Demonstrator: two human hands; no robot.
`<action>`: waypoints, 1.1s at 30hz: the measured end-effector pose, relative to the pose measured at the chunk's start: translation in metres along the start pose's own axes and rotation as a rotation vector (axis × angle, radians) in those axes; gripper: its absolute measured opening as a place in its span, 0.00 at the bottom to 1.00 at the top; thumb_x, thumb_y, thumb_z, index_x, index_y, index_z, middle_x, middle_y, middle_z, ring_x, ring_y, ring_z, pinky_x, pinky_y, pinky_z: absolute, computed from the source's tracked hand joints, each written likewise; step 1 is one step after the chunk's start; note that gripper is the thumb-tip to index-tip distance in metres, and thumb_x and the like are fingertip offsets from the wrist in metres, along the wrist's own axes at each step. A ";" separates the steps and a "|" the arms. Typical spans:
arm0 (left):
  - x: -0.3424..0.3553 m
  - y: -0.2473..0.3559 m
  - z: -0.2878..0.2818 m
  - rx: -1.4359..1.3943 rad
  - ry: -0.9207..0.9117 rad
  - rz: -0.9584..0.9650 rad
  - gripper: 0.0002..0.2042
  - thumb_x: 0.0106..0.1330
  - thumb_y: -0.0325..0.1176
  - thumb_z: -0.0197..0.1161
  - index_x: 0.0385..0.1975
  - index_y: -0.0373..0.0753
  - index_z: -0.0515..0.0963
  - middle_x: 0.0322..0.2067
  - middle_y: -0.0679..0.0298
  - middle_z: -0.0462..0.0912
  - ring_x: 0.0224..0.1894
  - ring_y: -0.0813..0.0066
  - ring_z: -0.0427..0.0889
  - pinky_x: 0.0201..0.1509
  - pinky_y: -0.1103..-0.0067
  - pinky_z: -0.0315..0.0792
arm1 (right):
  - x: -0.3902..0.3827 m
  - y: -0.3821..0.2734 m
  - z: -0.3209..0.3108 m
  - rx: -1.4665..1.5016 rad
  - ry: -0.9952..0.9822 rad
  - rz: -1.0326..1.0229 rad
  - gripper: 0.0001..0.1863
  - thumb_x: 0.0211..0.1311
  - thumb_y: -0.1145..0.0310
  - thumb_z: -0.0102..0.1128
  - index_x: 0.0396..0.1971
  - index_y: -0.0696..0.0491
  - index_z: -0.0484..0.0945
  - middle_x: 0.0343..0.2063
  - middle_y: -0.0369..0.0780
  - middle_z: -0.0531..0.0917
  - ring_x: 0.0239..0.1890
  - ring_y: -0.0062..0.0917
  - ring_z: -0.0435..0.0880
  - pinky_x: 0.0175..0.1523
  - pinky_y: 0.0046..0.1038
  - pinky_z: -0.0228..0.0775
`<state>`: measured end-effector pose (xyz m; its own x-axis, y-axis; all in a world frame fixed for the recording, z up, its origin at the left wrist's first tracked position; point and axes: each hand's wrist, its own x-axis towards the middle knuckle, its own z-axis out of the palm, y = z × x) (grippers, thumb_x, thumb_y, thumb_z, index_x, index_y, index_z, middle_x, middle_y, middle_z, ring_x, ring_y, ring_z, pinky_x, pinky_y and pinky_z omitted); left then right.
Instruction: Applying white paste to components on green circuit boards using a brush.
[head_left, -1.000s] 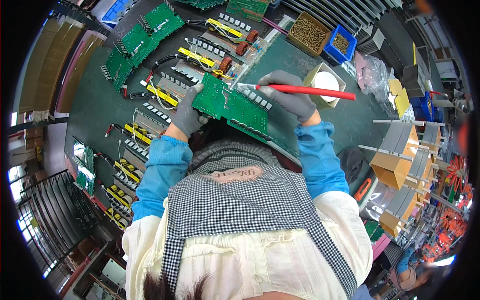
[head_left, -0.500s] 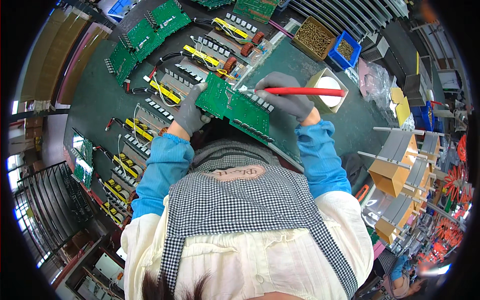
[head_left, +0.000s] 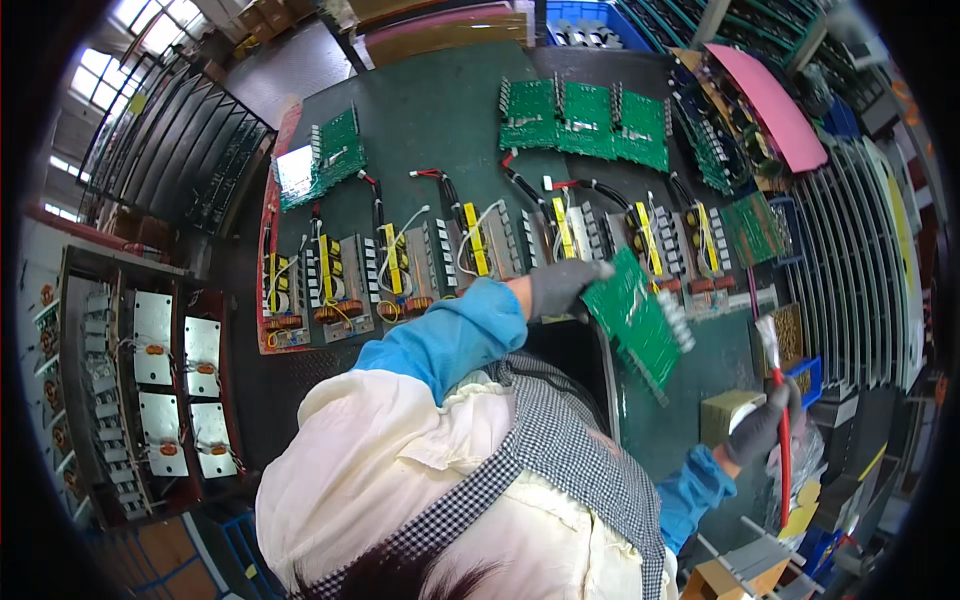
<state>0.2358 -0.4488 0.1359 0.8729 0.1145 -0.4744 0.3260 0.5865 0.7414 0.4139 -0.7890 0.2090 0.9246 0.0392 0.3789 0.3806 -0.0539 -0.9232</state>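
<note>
Roughly midway across the bench, a row of modules (head_left: 480, 242) with yellow blocks and copper coils runs from side to side, the blue left sleeve (head_left: 440, 335) covering part of its near edge. Beyond the row lie three green boards (head_left: 585, 122) side by side, with a pair of boards (head_left: 340, 143) farther left. To the right stand upright metal plates (head_left: 850, 260) and a pink sheet (head_left: 768, 105); near the right hand are a cardboard box (head_left: 720, 418) and a blue tray (head_left: 808, 383), partly hidden by the brush. The bench top (head_left: 420, 105) is dark green; past it, at left, are a rack of panels (head_left: 165, 145) and bright windows (head_left: 165, 25). The gloved left hand (head_left: 568, 288) grips a green circuit board (head_left: 637, 318) by its corner, tilted over the near edge of the bench. The gloved right hand (head_left: 760, 430) is closed around the red handle of a brush (head_left: 785, 470), bristles pointing away from the body, though blur makes each finger's position hard to judge.
</note>
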 end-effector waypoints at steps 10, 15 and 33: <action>-0.045 0.096 -0.177 -0.616 0.153 0.942 0.18 0.70 0.37 0.55 0.59 0.43 0.70 0.53 0.60 0.79 0.55 0.66 0.79 0.58 0.64 0.77 | -0.003 -0.015 0.009 0.222 0.037 -0.034 0.17 0.72 0.64 0.59 0.50 0.62 0.77 0.44 0.43 0.81 0.48 0.27 0.80 0.58 0.28 0.73; -0.012 0.090 -0.315 -0.895 0.370 1.145 0.16 0.68 0.31 0.56 0.55 0.39 0.73 0.50 0.57 0.81 0.55 0.61 0.78 0.62 0.59 0.75 | -0.017 -0.041 0.031 0.178 0.099 0.006 0.15 0.71 0.62 0.59 0.48 0.58 0.77 0.44 0.39 0.79 0.45 0.23 0.75 0.54 0.24 0.67; -0.007 0.136 -0.399 -0.974 0.836 0.512 0.24 0.73 0.44 0.52 0.64 0.38 0.68 0.66 0.54 0.70 0.69 0.61 0.65 0.71 0.61 0.62 | -0.043 -0.063 0.052 0.054 0.064 0.025 0.12 0.65 0.66 0.61 0.42 0.59 0.80 0.39 0.39 0.81 0.38 0.22 0.75 0.49 0.25 0.67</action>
<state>0.1288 -0.0500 0.0503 0.2290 0.7241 -0.6506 -0.6471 0.6125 0.4540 0.3493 -0.7356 0.2473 0.9337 -0.0256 0.3573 0.3574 -0.0004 -0.9340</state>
